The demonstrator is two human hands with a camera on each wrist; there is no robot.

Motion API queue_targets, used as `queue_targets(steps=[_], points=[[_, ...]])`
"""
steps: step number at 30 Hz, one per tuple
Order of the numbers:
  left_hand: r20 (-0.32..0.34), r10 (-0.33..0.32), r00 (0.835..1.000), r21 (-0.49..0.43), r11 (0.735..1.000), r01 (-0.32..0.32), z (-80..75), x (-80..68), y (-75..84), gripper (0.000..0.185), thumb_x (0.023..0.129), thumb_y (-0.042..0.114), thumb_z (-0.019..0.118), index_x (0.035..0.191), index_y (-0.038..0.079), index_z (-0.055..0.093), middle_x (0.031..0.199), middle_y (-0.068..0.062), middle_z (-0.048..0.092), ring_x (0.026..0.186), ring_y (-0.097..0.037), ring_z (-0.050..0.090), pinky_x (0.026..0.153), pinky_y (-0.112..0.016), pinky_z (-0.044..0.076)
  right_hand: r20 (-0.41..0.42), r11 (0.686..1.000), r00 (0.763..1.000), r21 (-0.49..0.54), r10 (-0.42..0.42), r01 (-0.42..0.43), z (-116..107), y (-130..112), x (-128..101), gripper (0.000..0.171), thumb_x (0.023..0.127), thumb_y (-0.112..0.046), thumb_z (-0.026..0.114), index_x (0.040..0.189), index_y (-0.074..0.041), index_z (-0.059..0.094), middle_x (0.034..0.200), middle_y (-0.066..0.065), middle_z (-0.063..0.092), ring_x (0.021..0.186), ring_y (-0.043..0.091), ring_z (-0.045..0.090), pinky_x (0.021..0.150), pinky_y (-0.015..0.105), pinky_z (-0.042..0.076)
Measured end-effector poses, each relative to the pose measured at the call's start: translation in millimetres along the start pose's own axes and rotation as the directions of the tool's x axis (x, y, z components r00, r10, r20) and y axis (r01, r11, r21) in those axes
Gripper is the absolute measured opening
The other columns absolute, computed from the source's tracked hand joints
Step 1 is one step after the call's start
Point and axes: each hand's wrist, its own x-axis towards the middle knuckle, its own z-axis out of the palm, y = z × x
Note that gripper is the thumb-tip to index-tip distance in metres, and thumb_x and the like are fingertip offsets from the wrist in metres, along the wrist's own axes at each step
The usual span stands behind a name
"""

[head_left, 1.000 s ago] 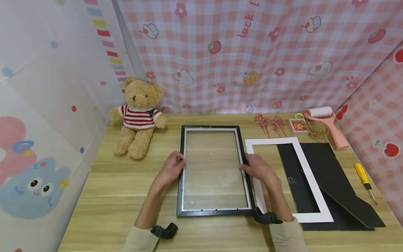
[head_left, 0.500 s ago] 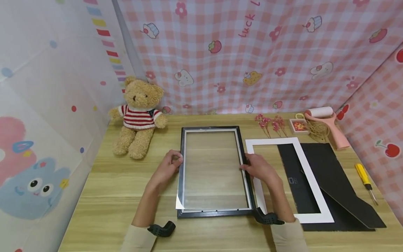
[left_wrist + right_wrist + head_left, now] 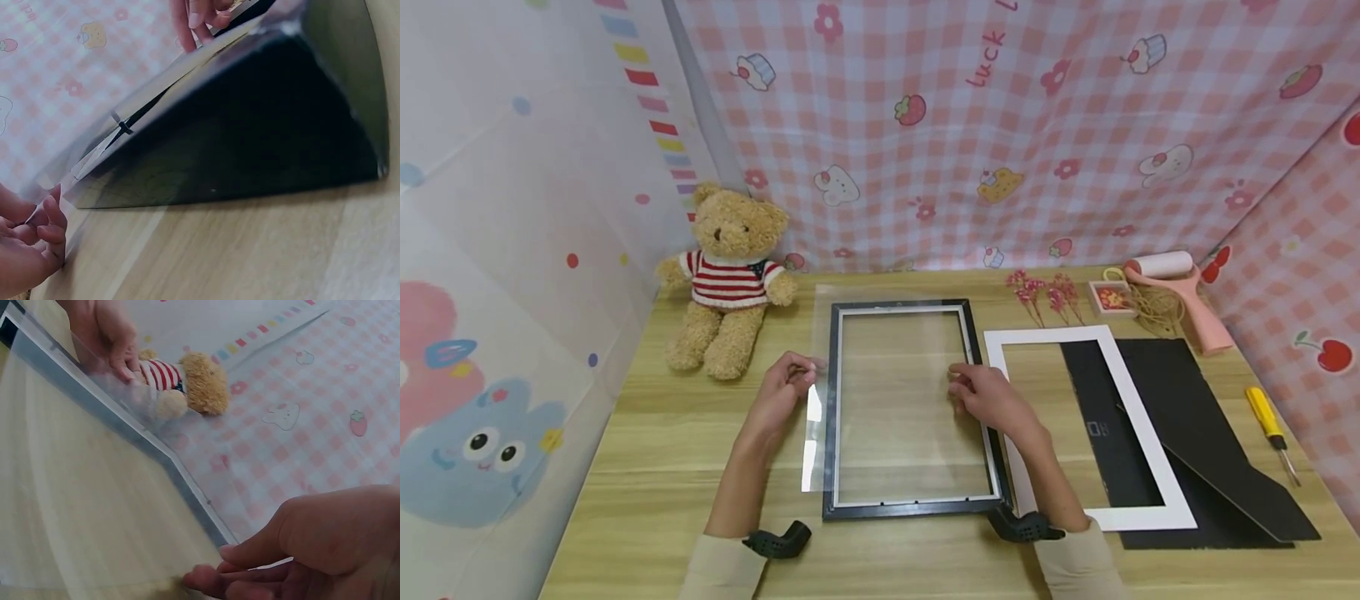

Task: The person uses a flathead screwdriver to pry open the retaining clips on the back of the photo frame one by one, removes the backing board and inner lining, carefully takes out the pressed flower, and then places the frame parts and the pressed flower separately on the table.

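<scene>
A clear transparent sheet (image 3: 880, 392) overlaps a black picture frame (image 3: 917, 507) in the head view, sticking out past the frame's left side and top. My left hand (image 3: 775, 402) pinches the sheet's left edge between thumb and fingers, close beside the frame. At the opposite edge, my right hand (image 3: 992, 402) pinches the sheet over the frame's opening. The left wrist view catches the left hand (image 3: 31, 244) at the sheet's edge, with the frame's dark side beyond. Thumb and fingers of the right hand (image 3: 337, 544) meet at the edge in the right wrist view.
A white mat (image 3: 1142, 437) lies over black backing boards (image 3: 1206, 433) at right. Beyond are a yellow screwdriver (image 3: 1266, 421), a pink-handled roller (image 3: 1195, 308), twine (image 3: 1157, 310), a small box (image 3: 1111, 300) and dried flowers (image 3: 1037, 293). A teddy bear (image 3: 730, 279) sits back left.
The clear sheet has come out of the frame and shifted left, past the frame's left side. Both hands have moved left with it; the frame has stayed in place.
</scene>
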Motion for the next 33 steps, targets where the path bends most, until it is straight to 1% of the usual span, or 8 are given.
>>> queue_targets(steps=[4,7,9,12,15,18,25,33], points=[[-0.041,-0.005,0.999,0.01,1.0,0.006,0.0,-0.2,1.2,0.008,0.108,-0.008,0.053,0.112,-0.004,0.057,0.121,-0.011,0.071,0.106,-0.008,0.062,0.093,-0.019,0.048,0.014,0.996,1.0,0.088,0.013,-0.014,3.3,1.9,2.5,0.037,0.111,-0.002,0.058,0.141,0.018,0.061,0.082,0.012,0.074,0.068,0.013,0.062,0.062,0.025,0.046],[-0.086,-0.015,0.996,0.036,0.999,0.018,3.1,-0.7,5.6,0.016,0.11,-0.004,0.051,0.124,-0.009,0.056,0.124,-0.017,0.067,0.111,-0.014,0.061,0.098,-0.02,0.048,0.007,0.98,1.0,0.199,0.004,-0.005,2.3,4.2,3.3,0.038,0.112,-0.002,0.057,0.143,0.019,0.059,0.083,0.012,0.07,0.07,0.015,0.06,0.061,0.024,0.044],[-0.107,-0.007,0.994,0.059,0.998,0.013,5.7,-1.8,8.8,0.027,0.111,-0.001,0.048,0.136,-0.012,0.054,0.131,-0.027,0.065,0.118,-0.025,0.062,0.105,-0.029,0.048,0.003,0.965,1.0,0.26,-0.012,0.011,1.5,4.6,3.0,0.04,0.112,-0.003,0.055,0.146,0.019,0.056,0.081,0.012,0.066,0.073,0.015,0.057,0.061,0.024,0.042],[-0.125,0.03,0.992,0.14,0.99,-0.013,9.6,-4.1,15.6,0.042,0.114,0.004,0.043,0.153,-0.013,0.048,0.152,-0.036,0.057,0.142,-0.042,0.055,0.124,-0.047,0.041,-0.003,0.955,0.999,0.291,-0.053,0.052,1.0,2.4,2.4,0.045,0.113,-0.003,0.054,0.152,0.019,0.051,0.082,0.012,0.063,0.073,0.014,0.056,0.061,0.024,0.041],[-0.09,0.053,0.995,0.176,0.984,-0.036,10.8,-7.2,22.2,0.052,0.119,0.012,0.036,0.165,-0.012,0.033,0.165,-0.035,0.046,0.154,-0.048,0.047,0.132,-0.054,0.033,-0.014,0.952,0.996,0.292,-0.089,0.089,0.4,-3.1,0.5,0.047,0.114,-0.003,0.053,0.156,0.018,0.047,0.085,0.011,0.063,0.072,0.012,0.055,0.061,0.024,0.04],[-0.017,0.014,1.0,0.153,0.988,-0.012,8.4,-14.0,30.4,0.06,0.122,0.021,0.031,0.171,-0.01,0.016,0.17,-0.033,0.039,0.154,-0.05,0.047,0.131,-0.055,0.035,-0.028,0.951,0.993,0.287,-0.115,0.118,-2.1,-10.9,-3.3,0.048,0.114,-0.002,0.053,0.156,0.017,0.046,0.082,0.009,0.062,0.071,0.01,0.054,0.06,0.023,0.039],[0.08,-0.101,0.992,0.271,0.959,0.076,-15.5,-43.0,47.3,0.071,0.122,0.037,0.028,0.174,-0.002,-0.001,0.179,-0.025,0.023,0.16,-0.046,0.038,0.136,-0.054,0.019,0.015,0.926,0.979,0.328,-0.205,0.189,-3.2,-35.4,-17.7,0.046,0.112,0.004,0.051,0.155,0.02,0.046,0.091,0.019,0.066,0.073,0.009,0.055,0.062,0.022,0.042],[0.088,-0.113,0.99,0.353,0.933,0.075,-53.1,-73.5,58.4,0.075,0.121,0.045,0.028,0.175,0.0,0.001,0.181,-0.026,0.017,0.165,-0.048,0.023,0.136,-0.06,0.012,0.067,0.918,0.945,0.267,-0.321,0.293,18.1,-65.0,-25.0,0.029,0.111,0.004,0.054,0.137,0.015,0.062,0.089,0.012,0.065,0.071,0.006,0.053,0.062,0.023,0.044]])
